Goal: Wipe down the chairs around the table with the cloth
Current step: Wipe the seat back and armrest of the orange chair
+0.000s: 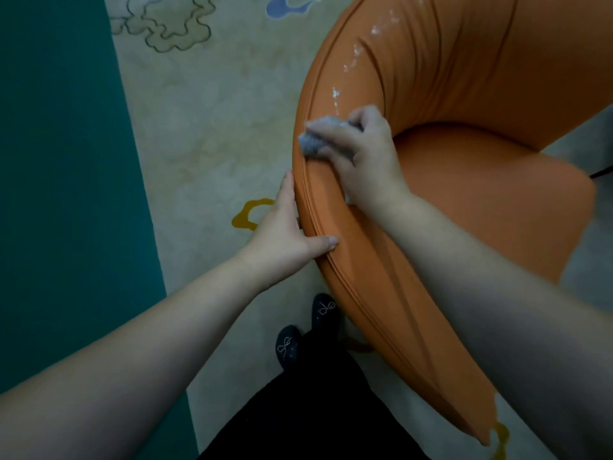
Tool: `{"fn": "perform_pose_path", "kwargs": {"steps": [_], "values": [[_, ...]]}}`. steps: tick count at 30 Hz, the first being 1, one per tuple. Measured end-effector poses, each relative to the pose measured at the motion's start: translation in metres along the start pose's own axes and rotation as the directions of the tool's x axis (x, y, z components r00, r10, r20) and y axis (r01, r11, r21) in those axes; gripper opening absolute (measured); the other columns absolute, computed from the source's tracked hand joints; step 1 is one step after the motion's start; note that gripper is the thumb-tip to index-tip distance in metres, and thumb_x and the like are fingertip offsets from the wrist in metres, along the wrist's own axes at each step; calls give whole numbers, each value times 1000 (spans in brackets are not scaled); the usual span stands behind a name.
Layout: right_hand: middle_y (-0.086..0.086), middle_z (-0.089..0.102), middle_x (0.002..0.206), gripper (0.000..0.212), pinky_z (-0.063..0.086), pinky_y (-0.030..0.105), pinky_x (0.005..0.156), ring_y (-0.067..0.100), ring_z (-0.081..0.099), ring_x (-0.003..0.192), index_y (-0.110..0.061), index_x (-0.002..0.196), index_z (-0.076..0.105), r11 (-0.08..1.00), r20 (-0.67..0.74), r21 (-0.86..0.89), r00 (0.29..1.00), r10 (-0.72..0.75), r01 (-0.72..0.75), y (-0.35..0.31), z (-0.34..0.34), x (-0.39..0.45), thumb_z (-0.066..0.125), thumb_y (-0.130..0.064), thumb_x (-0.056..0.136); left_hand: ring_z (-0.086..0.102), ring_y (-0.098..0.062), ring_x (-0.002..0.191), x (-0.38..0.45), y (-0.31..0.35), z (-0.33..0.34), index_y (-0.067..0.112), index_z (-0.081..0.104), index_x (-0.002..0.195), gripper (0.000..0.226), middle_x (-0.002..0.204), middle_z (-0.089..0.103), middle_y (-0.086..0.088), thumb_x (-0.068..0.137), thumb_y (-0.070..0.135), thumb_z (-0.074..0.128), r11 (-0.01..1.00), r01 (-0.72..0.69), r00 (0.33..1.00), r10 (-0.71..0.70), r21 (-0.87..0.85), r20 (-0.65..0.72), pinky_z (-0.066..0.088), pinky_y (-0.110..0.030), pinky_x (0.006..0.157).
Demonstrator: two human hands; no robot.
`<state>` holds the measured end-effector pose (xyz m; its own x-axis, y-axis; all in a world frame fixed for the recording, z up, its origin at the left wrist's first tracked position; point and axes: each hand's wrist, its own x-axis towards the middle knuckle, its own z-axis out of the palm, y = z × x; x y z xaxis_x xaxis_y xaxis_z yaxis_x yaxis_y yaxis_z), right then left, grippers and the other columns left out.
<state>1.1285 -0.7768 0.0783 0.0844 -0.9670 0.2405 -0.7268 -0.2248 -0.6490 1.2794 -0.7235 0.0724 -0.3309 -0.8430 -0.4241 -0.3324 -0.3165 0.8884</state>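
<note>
Nearest, at 6 o'clock, dark slippers (pixel 306 330) stand on the patterned rug (pixel 205 104). At 9 o'clock of the orange chair (pixel 464 200), the left hand (pixel 282 232) braces the backrest rim, fingers straight along the outer face, thumb laid over the top, apparently to steady the chair. Further, at 12 o'clock, the right hand (pixel 361 157) curls round the grey cloth (pixel 311 142), pressing it onto the rim. Beyond it, wet streaks glisten along the backrest.

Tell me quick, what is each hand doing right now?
Left hand: open, fingers straight, resting on the orange chair backrest.
Right hand: pressing the grey cloth onto the chair's rim.
</note>
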Motion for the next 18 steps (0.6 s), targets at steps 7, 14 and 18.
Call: {"fn": "perform_pose_path", "kwargs": {"steps": [7,14,18], "values": [[20,45,95,34,47,40,85,32,50,90,-12,118,66,992,17,123,1000,14,-16,6,-2,-24,64,-6,85,56,-16,120,35,7,-21,28,-3,153,119,149,36,6,68,24,80,999,2,1000,-2,35,4,49,-43,99],[11,39,96,33,44,36,90,35,50,94,-13,117,67,996,-98,79,994,38,-31,27,3,48,64,-7,84,53,-11,119,76,28,-47,28,-1,153,112,158,18,9,75,25,79,994,-15,1000,14,110,8,49,-39,98],[16,44,96,34,46,44,86,33,50,91,-10,118,65,988,-82,145,994,68,-56,19,3,7,62,-6,85,56,-14,119,86,36,-55,28,1,153,107,157,17,13,79,19,76,995,-32,999,28,90,43,52,-40,93]]}}
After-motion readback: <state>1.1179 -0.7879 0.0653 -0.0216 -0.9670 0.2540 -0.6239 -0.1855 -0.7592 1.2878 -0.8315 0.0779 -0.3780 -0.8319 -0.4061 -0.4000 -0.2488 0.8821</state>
